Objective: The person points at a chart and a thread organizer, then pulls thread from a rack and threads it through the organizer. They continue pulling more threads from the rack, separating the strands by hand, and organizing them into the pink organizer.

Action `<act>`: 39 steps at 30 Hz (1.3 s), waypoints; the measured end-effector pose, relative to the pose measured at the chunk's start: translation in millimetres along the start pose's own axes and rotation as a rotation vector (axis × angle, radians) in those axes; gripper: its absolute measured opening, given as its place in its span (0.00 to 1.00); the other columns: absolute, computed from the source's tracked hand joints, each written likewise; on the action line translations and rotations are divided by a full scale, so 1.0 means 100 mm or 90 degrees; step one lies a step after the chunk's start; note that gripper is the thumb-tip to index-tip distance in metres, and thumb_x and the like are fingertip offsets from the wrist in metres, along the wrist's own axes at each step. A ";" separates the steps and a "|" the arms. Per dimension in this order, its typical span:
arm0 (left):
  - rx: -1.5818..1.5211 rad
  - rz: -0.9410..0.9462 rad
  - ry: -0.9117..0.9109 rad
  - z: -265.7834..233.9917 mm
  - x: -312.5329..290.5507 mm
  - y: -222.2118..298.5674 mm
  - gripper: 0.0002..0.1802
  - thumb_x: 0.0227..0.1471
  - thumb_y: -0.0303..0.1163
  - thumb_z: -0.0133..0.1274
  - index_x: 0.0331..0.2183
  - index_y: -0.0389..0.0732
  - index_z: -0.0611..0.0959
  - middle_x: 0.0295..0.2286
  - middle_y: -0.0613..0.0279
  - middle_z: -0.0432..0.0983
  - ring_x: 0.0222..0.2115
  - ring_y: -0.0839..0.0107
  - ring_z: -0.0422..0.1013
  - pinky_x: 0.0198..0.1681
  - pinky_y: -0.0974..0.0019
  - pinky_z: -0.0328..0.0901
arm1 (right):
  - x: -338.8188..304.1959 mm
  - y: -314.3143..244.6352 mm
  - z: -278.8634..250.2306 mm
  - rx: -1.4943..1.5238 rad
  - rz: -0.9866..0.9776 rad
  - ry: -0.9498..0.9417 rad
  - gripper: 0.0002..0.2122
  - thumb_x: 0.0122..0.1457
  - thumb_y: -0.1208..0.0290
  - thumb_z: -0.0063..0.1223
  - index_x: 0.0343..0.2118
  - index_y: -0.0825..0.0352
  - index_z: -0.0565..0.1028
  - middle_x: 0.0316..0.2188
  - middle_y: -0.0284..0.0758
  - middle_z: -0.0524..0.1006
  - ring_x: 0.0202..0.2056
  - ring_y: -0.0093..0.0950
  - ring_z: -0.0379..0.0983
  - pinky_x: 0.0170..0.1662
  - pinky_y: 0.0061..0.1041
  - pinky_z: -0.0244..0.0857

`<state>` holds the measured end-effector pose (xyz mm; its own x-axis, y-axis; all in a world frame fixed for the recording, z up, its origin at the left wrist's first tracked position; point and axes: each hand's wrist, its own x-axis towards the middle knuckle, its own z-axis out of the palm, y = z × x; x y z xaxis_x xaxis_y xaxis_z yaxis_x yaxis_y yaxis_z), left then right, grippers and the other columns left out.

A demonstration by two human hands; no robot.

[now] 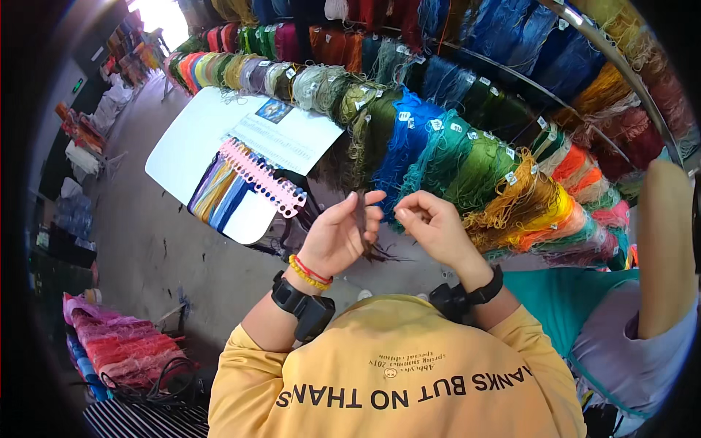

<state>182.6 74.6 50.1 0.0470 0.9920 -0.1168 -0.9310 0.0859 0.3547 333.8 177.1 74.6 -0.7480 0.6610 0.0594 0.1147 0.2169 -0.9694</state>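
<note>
1. Since the pink and red skeins at your far lower left are frayed and fuzzy, their loose ends could mat together; they lie in soft, layered bands.

2. Your white counter is smooth and round-cornered. The printed paper sheet on it looks loose, so a brushing sleeve could shift it.

3. Across the counter lies a pink holder, a flat strip punched with round holes. Its right end seems to overhang the edge, so a knock from your left forearm could drag it askew. Sleek threads in purple, gold and blue fan from it.

4. Your left hand grips the dark thread between thumb and fingers, in front of your chest. If that hold slackened, the fine, limp strands could slide out or knot; their wispy ends trail below your fingers. Your beaded yellow and red bracelets could also snag fibres.

5. Your right hand, just beside it, has curled fingers; whether they pinch a fine strand cannot be told. Pulling unevenly could fray one.

6. Beyond your hands, thick hanging skeins, blue, teal and golden brown, bristle with stray loops that could hook your knuckles.

7. At far right, another person's bare arm is near enough that a bump might jog your elbow.
</note>
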 end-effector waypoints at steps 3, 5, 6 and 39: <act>0.026 0.036 -0.013 0.04 0.01 -0.04 0.21 0.52 0.37 0.38 0.46 0.35 0.64 0.37 0.56 0.68 0.35 0.70 0.66 0.39 0.70 0.61 | 0.00 0.02 0.09 0.026 -0.028 0.029 0.04 0.48 0.75 0.49 0.26 0.68 0.70 0.19 0.25 0.66 0.18 0.11 0.57 0.21 0.13 0.53; 0.044 0.060 0.002 0.08 0.01 -0.06 0.21 0.52 0.36 0.39 0.46 0.35 0.63 0.40 0.54 0.66 0.38 0.68 0.65 0.42 0.69 0.60 | -0.01 0.02 0.12 0.005 -0.067 0.055 0.04 0.48 0.74 0.49 0.27 0.69 0.70 0.20 0.25 0.66 0.17 0.11 0.56 0.21 0.12 0.53; 0.055 0.073 -0.016 0.08 0.01 -0.06 0.22 0.51 0.35 0.40 0.46 0.35 0.63 0.42 0.54 0.65 0.40 0.68 0.64 0.44 0.68 0.59 | -0.01 -0.01 0.13 -0.018 -0.064 0.051 0.05 0.47 0.74 0.49 0.27 0.68 0.70 0.20 0.27 0.67 0.17 0.13 0.58 0.21 0.14 0.54; 0.205 0.173 0.193 0.05 0.11 0.06 0.10 0.46 0.26 0.47 0.34 0.34 0.74 0.22 0.62 0.71 0.23 0.75 0.67 0.28 0.73 0.62 | 0.17 0.12 0.27 0.261 0.137 -0.078 0.04 0.53 0.74 0.41 0.29 0.69 0.67 0.22 0.33 0.72 0.18 0.17 0.66 0.22 0.13 0.61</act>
<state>179.9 86.9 55.9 -0.3322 0.9153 -0.2279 -0.7342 -0.0992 0.6716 304.5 171.5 57.7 -0.8099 0.5650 -0.1578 0.0269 -0.2329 -0.9721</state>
